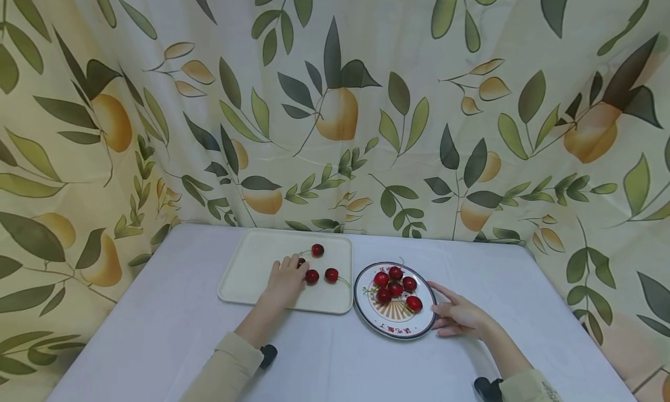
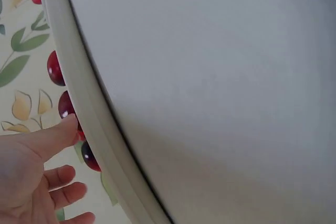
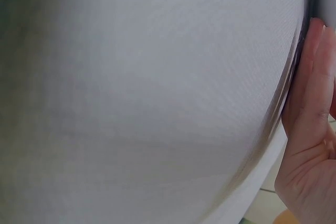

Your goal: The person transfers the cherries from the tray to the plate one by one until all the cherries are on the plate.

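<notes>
My left hand (image 1: 285, 280) is over the cream tray (image 1: 246, 274), its thumb and fingertips pinching a dark red cherry (image 1: 300, 263), mostly hidden by the fingers. Close by in the tray are three more cherries: one behind (image 1: 317, 250), one beside the fingers (image 1: 312, 277) and one to the right (image 1: 331, 275). In the left wrist view the thumb (image 2: 65, 129) reaches in among the cherries beyond the tray's edge (image 2: 79, 72). My right hand (image 1: 463, 315) touches the right rim of the round patterned plate (image 1: 392, 326) with extended fingers. Several cherries (image 1: 395, 288) lie on that plate.
A white cloth covers the table (image 1: 324, 355). The tray's right edge lies close to the plate's left rim. Behind the table hangs a curtain (image 1: 366, 175) printed with leaves and fruit.
</notes>
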`<state>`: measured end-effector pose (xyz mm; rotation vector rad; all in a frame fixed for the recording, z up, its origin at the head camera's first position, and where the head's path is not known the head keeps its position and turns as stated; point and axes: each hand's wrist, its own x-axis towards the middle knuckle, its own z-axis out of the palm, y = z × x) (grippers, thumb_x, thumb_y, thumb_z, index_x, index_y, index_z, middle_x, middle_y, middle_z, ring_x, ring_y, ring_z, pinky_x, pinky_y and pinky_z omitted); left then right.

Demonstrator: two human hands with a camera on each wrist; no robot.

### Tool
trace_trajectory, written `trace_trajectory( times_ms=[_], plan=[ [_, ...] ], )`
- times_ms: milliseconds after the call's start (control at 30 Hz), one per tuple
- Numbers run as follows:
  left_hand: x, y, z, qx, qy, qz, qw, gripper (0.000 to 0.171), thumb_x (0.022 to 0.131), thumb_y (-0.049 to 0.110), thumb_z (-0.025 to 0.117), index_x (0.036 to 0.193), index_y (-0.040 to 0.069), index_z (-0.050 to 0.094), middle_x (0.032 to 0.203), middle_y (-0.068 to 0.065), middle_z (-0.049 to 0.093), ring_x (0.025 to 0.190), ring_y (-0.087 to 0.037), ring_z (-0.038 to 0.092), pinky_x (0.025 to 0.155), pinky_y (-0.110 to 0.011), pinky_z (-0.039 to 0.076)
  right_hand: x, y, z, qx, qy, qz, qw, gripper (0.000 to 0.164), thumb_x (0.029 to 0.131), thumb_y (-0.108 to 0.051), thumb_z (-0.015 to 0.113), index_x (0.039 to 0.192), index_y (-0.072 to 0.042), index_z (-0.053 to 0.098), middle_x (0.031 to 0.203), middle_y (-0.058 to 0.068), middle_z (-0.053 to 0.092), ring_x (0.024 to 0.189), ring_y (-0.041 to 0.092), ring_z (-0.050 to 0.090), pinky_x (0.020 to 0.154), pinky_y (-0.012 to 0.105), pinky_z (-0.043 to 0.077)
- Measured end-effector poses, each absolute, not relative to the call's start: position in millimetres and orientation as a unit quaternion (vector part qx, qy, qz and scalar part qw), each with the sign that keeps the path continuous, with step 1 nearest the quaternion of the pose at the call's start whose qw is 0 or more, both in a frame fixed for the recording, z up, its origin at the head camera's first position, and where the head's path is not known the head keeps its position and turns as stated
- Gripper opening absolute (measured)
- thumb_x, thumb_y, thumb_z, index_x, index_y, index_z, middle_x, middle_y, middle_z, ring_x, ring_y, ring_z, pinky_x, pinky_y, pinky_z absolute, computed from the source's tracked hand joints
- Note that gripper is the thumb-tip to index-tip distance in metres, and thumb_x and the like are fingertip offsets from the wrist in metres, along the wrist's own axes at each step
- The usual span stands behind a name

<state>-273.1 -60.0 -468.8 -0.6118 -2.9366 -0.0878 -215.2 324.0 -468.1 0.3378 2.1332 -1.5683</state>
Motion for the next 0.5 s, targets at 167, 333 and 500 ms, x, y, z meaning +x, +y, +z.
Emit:
trace_trajectory(
  times_ms=[167, 333, 500],
  plan=[
    [-274, -66, -471, -0.197, -0.979, -0.041, 0.038, 0.026, 0.086, 0.026, 0.062, 0.106, 0.012, 0.052, 0.106, -0.010, 0.045, 0.097, -0.027, 0.043, 0.081, -0.043, 0.036, -215, 324, -468, 0.125, 0.777, -0.570, 0.234, 0.065, 0.092, -0.010, 0.052, 0.146, -0.020, 0.017, 0.085, 0.012, 0.053, 0.063, 0.017, 0.059, 0.063, 0.035, 0.054],
    [-276, -71, -472, -0.198, -0.979, -0.037, 0.014, 0.031, 0.088, 0.025, 0.058, 0.116, 0.012, 0.051, 0.108, -0.011, 0.045, 0.097, -0.027, 0.043, 0.081, -0.044, 0.036, -216, 323, -467, 0.128, 0.776, -0.571, 0.235, 0.065, 0.092, -0.009, 0.051, 0.146, -0.020, 0.016, 0.084, 0.012, 0.053, 0.063, 0.018, 0.059, 0.062, 0.035, 0.054],
    [-280, -73, -477, -0.200, -0.980, -0.020, 0.009, 0.031, 0.090, 0.025, 0.055, 0.118, 0.013, 0.052, 0.110, -0.012, 0.045, 0.098, -0.027, 0.043, 0.083, -0.043, 0.037, -216, 323, -467, 0.130, 0.778, -0.569, 0.234, 0.065, 0.092, -0.009, 0.050, 0.146, -0.019, 0.016, 0.084, 0.011, 0.053, 0.063, 0.017, 0.060, 0.062, 0.034, 0.054]
  ],
)
